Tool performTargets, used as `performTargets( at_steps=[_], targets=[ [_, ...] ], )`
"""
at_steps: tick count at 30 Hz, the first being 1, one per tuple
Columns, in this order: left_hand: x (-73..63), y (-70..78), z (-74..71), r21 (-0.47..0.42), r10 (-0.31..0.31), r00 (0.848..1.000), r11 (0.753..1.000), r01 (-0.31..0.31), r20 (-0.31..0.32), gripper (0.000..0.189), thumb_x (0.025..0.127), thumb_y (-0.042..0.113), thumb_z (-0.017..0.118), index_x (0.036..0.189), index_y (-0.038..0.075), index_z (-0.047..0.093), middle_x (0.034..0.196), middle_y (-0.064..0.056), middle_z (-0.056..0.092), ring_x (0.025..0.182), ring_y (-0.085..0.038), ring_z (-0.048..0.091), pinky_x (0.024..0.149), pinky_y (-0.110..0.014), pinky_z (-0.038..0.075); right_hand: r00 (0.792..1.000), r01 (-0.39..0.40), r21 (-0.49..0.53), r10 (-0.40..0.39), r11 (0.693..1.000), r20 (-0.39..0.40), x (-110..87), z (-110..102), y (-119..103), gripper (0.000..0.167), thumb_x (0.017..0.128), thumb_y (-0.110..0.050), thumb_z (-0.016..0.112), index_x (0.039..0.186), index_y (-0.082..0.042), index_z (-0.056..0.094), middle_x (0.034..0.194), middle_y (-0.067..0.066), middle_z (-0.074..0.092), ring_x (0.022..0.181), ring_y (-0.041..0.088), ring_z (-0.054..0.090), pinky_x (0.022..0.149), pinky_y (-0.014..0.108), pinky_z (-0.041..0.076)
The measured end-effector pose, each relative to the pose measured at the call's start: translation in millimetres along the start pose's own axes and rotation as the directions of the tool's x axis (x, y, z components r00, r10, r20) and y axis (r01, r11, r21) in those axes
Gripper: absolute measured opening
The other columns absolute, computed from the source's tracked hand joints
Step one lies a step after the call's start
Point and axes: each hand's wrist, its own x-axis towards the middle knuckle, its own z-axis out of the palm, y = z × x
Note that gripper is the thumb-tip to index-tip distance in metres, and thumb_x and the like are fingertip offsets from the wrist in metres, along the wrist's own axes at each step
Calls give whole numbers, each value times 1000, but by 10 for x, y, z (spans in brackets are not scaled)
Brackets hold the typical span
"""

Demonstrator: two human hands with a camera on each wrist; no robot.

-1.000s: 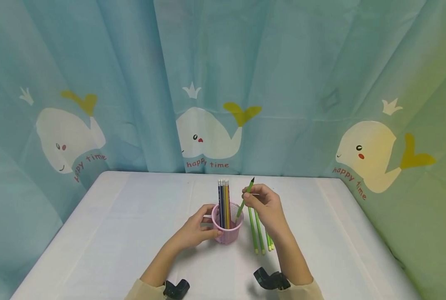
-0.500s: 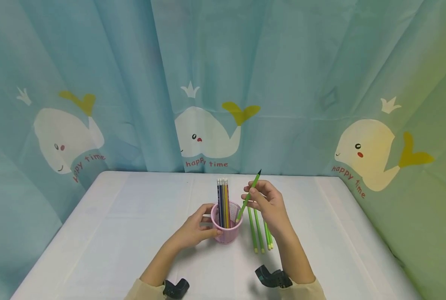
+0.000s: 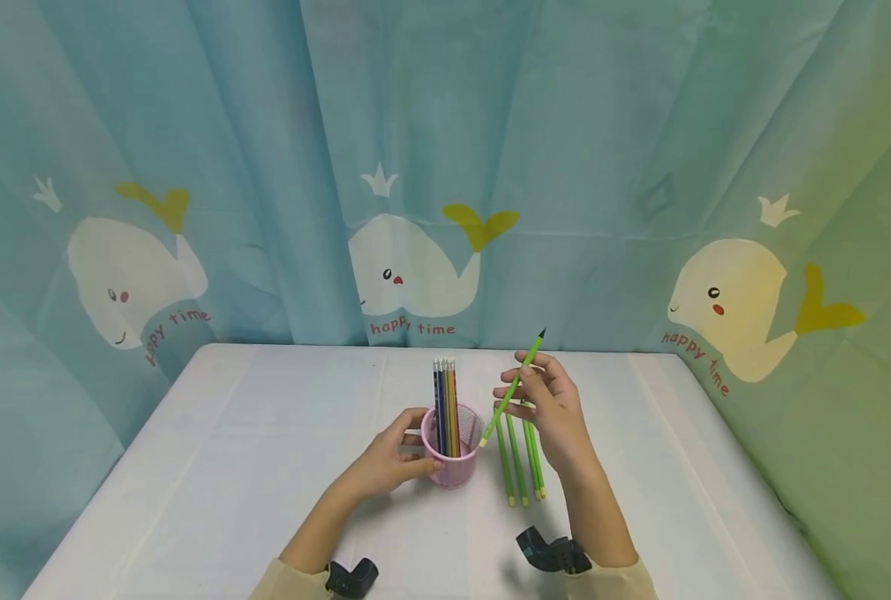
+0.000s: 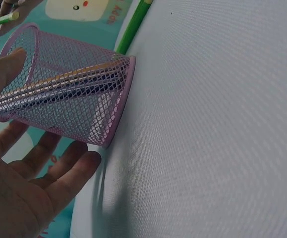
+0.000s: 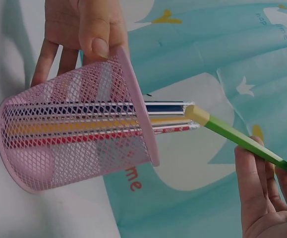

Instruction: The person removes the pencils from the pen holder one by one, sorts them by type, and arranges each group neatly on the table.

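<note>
A pink mesh pencil cup (image 3: 456,473) stands on the table, holding several upright pencils (image 3: 446,408) with dark, yellow and red barrels. My left hand (image 3: 387,460) grips it from the left, its thumb (image 4: 7,74) at the rim. Between thumb and fingers, my right hand (image 3: 553,408) pinches a green pencil (image 3: 513,387). That pencil slants, dark point up, with its yellow end (image 5: 197,115) apart from the cup and just beyond the rim. Beneath and beside the right hand, several more green pencils (image 3: 518,471) lie on the table, their upper parts partly hidden.
White cloth covers the table (image 3: 265,467). Behind it and along the sides hangs a blue-green curtain (image 3: 603,167) with whale prints. Dark wrist straps (image 3: 553,552) sit near both sleeves.
My right hand has shifted right and slightly up with the green pencil, drawing its yellow end out of the cup past the rim. My left hand and the cup keep their place.
</note>
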Motion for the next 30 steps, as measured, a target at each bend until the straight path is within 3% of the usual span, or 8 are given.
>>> performTargets(
  at_steps=[6, 15, 25, 30],
  targets=[
    [-2, -9, -1, 2, -7, 1000, 1000, 7, -1, 69, 86, 17, 79, 143, 8, 40, 138, -20, 50, 121, -37, 59, 93, -32, 57, 1000, -5, -13, 5, 1000, -3, 11, -57, -9, 30, 106, -24, 51, 131, -10, 51, 103, 11, 63, 91, 21, 72, 79, 40, 62],
    [-4, -4, -4, -7, 4, 1000, 1000, -4, 9, 69, 87, 15, 78, 143, 6, 40, 139, -22, 49, 121, -38, 58, 93, -30, 57, 999, -49, 10, 48, 999, 17, 52, -161, 24, 28, 106, -14, 45, 133, -9, 51, 107, 23, 58, 92, 24, 70, 80, 44, 62],
    [-4, 2, -15, -1, -8, 1000, 1000, 8, 4, 69, 86, 16, 79, 144, 8, 40, 139, -20, 50, 122, -37, 58, 95, -33, 57, 998, -48, -62, 46, 997, -37, 93, -361, 93, 30, 103, -18, 56, 132, -12, 52, 97, 3, 65, 88, 16, 71, 74, 35, 63],
    [-2, -4, -13, -10, -1, 1000, 1000, 1, 8, 69, 86, 15, 78, 143, 7, 40, 139, -21, 49, 122, -38, 58, 95, -32, 56, 996, -36, -62, 31, 997, -81, 108, -453, 116, 31, 100, -17, 61, 129, -10, 54, 95, 2, 65, 86, 14, 70, 72, 34, 63]
  ],
)
